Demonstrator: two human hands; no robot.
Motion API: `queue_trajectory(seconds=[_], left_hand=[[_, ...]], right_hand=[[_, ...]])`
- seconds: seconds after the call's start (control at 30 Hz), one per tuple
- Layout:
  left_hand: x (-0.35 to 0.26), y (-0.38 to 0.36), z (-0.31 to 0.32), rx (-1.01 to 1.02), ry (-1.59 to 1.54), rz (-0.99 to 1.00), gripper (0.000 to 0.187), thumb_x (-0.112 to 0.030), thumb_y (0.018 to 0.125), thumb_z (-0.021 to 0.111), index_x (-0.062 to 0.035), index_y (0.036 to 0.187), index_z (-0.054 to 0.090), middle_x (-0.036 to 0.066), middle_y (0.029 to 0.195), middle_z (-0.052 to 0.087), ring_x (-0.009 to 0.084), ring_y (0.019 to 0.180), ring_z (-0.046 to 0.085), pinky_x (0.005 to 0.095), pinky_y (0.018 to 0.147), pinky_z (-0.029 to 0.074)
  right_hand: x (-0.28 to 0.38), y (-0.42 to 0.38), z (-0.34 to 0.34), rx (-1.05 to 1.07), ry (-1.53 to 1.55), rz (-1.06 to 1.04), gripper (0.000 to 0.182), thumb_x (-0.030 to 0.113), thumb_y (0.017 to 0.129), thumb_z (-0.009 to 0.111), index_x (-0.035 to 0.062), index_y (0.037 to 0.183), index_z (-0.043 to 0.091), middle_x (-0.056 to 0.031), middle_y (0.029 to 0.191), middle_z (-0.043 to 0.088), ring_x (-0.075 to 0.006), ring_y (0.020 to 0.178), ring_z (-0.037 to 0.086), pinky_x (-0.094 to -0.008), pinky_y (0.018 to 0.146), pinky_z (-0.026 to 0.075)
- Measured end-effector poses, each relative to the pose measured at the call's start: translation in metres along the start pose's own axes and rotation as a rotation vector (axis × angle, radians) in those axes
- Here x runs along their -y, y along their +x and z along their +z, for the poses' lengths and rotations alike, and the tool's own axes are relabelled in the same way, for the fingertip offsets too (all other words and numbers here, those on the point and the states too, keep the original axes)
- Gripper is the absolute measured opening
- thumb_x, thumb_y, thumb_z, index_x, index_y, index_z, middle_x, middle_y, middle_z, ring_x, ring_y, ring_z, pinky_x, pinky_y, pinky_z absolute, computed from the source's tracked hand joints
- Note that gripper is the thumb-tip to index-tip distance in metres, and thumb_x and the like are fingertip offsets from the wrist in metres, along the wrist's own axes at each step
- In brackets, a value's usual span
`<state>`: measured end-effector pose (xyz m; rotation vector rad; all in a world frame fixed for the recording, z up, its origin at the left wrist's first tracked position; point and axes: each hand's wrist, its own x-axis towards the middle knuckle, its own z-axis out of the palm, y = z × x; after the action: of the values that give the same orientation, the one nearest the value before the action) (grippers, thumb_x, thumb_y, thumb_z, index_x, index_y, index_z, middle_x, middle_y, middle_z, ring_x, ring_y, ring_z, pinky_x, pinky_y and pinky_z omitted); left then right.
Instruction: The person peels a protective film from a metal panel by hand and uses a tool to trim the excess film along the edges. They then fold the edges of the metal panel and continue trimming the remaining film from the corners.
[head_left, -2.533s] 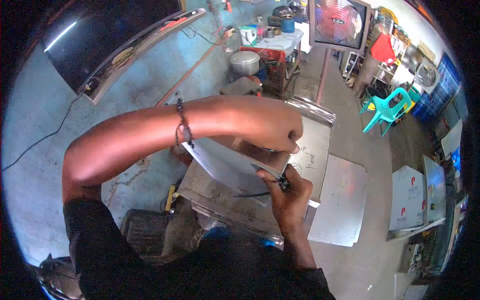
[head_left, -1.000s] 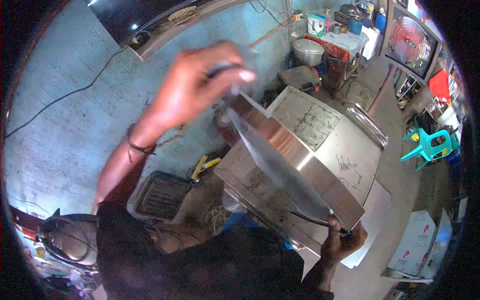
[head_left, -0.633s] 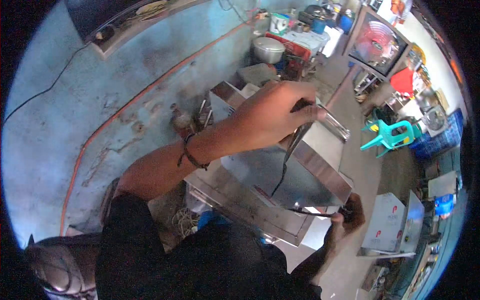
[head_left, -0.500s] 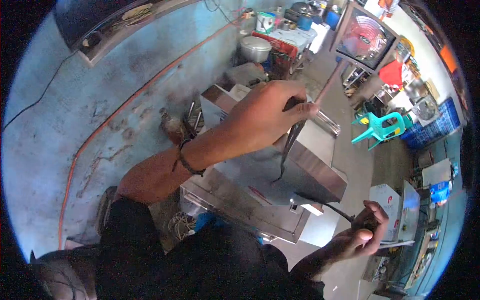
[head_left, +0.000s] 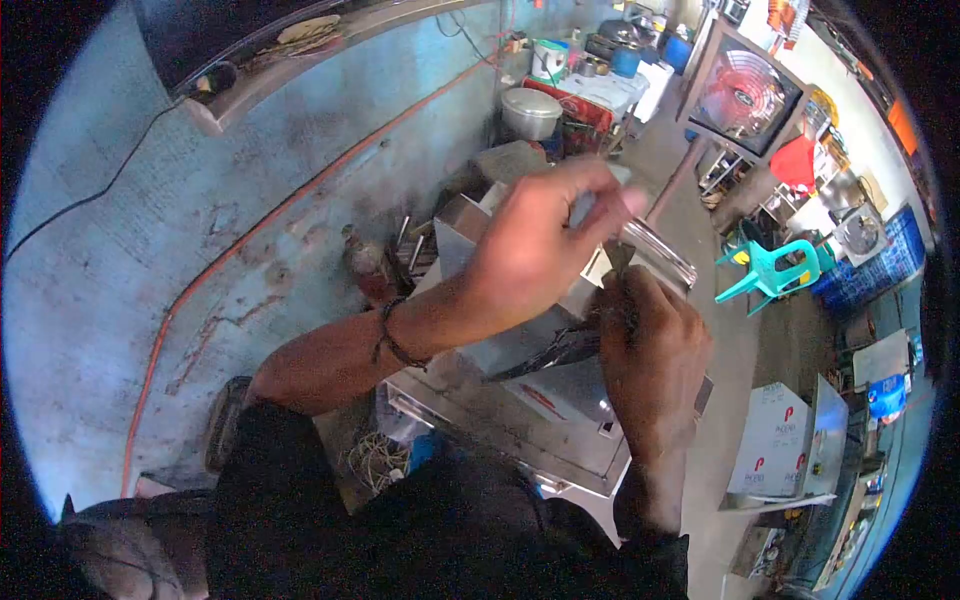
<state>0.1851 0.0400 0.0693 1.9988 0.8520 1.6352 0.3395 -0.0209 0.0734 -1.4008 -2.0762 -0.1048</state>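
Observation:
My left hand (head_left: 545,240), with a dark bracelet on its wrist, is raised over the metal box with thumb and fingers pinched. Motion smears its fingertips, and what they hold, if anything, cannot be made out. Just below and to the right, my right hand (head_left: 655,350) is closed on a thin dark crumpled strip (head_left: 555,348). A short end pokes up from its fingers close to the left fingertips; the rest trails left across the box. Under both hands lies the sheet-metal box (head_left: 500,355), its smooth grey face partly hidden by them.
A metal-topped bench (head_left: 470,410) supports the box. Coiled cable (head_left: 378,460) lies below on the left, beside a blue wall (head_left: 250,220). Ahead are a square fan (head_left: 742,95), a green plastic chair (head_left: 775,268) and a lidded pot (head_left: 530,112). Printed panels (head_left: 775,440) stand right.
My right hand has come up and left from the lower right, now right beside my left hand. The dark strip, previously hanging and stretched between both hands, is bunched in the right.

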Motion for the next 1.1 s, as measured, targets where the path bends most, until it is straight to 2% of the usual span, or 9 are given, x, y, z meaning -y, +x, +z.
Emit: queue_trajectory(seconds=[0.1, 0.27, 0.37, 0.43, 0.5, 0.57, 0.67, 1.0, 1.1], left_hand=[[0.003, -0.005, -0.03, -0.118, -0.023, -0.032, 0.015, -0.014, 0.102, 0.054, -0.0023, 0.099, 0.062, -0.001, 0.074, 0.055, 0.0081, 0.068, 0.051, 0.0247, 0.064, 0.044], [-0.03, -0.02, -0.096, 0.15, 0.152, -0.273, 0.016, -0.007, 0.101, 0.053, -0.0062, 0.115, 0.06, 0.0, 0.08, 0.056, 0.0086, 0.068, 0.049, 0.0246, 0.066, 0.045], [-0.036, -0.036, -0.097, 0.202, 0.399, -0.218, 0.028, -0.005, 0.097, 0.058, -0.0091, 0.125, 0.055, 0.004, 0.094, 0.063, 0.0124, 0.079, 0.059, 0.0295, 0.073, 0.05], [-0.038, -0.042, -0.096, 0.337, 0.443, -0.338, 0.038, -0.005, 0.093, 0.063, -0.0102, 0.129, 0.052, 0.009, 0.112, 0.065, 0.0186, 0.095, 0.066, 0.0345, 0.081, 0.051], [-0.039, -0.042, -0.091, 0.309, 0.51, -0.297, 0.032, -0.007, 0.093, 0.063, -0.0081, 0.124, 0.054, 0.014, 0.109, 0.067, 0.0244, 0.096, 0.069, 0.0368, 0.079, 0.052], [-0.04, -0.037, -0.092, 0.438, 0.655, -0.334, 0.022, -0.01, 0.094, 0.063, -0.0066, 0.115, 0.057, 0.014, 0.095, 0.067, 0.0294, 0.082, 0.069, 0.0376, 0.072, 0.052], [-0.039, -0.033, -0.085, 0.443, 0.719, -0.263, 0.016, -0.012, 0.094, 0.063, -0.0058, 0.107, 0.057, 0.015, 0.084, 0.063, 0.034, 0.072, 0.066, 0.0396, 0.065, 0.05], [-0.034, -0.028, -0.069, 0.388, 0.824, -0.178, 0.014, -0.012, 0.094, 0.062, -0.0061, 0.106, 0.057, 0.017, 0.082, 0.061, 0.0358, 0.066, 0.062, 0.0423, 0.061, 0.047], [-0.037, -0.021, -0.065, 0.427, 0.784, -0.286, 0.014, -0.011, 0.094, 0.061, -0.0058, 0.106, 0.057, 0.017, 0.08, 0.061, 0.0348, 0.066, 0.063, 0.0417, 0.061, 0.047]], right_hand=[[-0.001, -0.002, 0.001, -0.001, -0.022, 0.013, 0.012, 0.013, 0.082, 0.067, 0.007, 0.086, 0.058, -0.0129, 0.079, 0.064, -0.0353, 0.07, 0.065, -0.0469, 0.062, 0.05], [-0.004, -0.002, 0.006, -0.03, -0.048, 0.029, 0.012, 0.013, 0.082, 0.067, 0.0062, 0.083, 0.057, -0.0121, 0.076, 0.062, -0.0346, 0.07, 0.064, -0.0458, 0.06, 0.049], [-0.003, 0.0, 0.007, -0.024, -0.041, 0.036, 0.013, 0.013, 0.083, 0.067, 0.0061, 0.081, 0.056, -0.0116, 0.076, 0.062, -0.0342, 0.069, 0.064, -0.0453, 0.06, 0.049], [-0.005, 0.0, 0.008, -0.034, -0.039, 0.047, 0.014, 0.014, 0.083, 0.067, 0.0056, 0.081, 0.056, -0.0116, 0.076, 0.062, -0.034, 0.07, 0.064, -0.0456, 0.061, 0.049], [-0.005, 0.001, 0.007, -0.025, -0.038, 0.052, 0.014, 0.014, 0.084, 0.067, 0.0054, 0.082, 0.056, -0.0118, 0.076, 0.062, -0.0341, 0.07, 0.064, -0.0458, 0.062, 0.049], [-0.005, 0.002, 0.007, -0.019, -0.035, 0.06, 0.014, 0.014, 0.084, 0.067, 0.0052, 0.082, 0.056, -0.012, 0.076, 0.062, -0.0342, 0.071, 0.064, -0.046, 0.062, 0.049], [-0.008, 0.002, 0.007, -0.018, -0.045, 0.066, 0.014, 0.014, 0.084, 0.066, 0.005, 0.082, 0.056, -0.0123, 0.078, 0.062, -0.034, 0.071, 0.064, -0.0461, 0.063, 0.049], [-0.008, 0.003, 0.007, 0.029, -0.066, 0.063, 0.016, 0.016, 0.085, 0.066, 0.0053, 0.084, 0.054, -0.0128, 0.078, 0.063, -0.0332, 0.073, 0.066, -0.0459, 0.063, 0.051], [-0.011, 0.004, 0.009, 0.022, -0.076, 0.059, 0.017, 0.017, 0.085, 0.066, 0.0051, 0.084, 0.054, -0.0131, 0.078, 0.063, -0.0331, 0.072, 0.066, -0.046, 0.062, 0.051]])
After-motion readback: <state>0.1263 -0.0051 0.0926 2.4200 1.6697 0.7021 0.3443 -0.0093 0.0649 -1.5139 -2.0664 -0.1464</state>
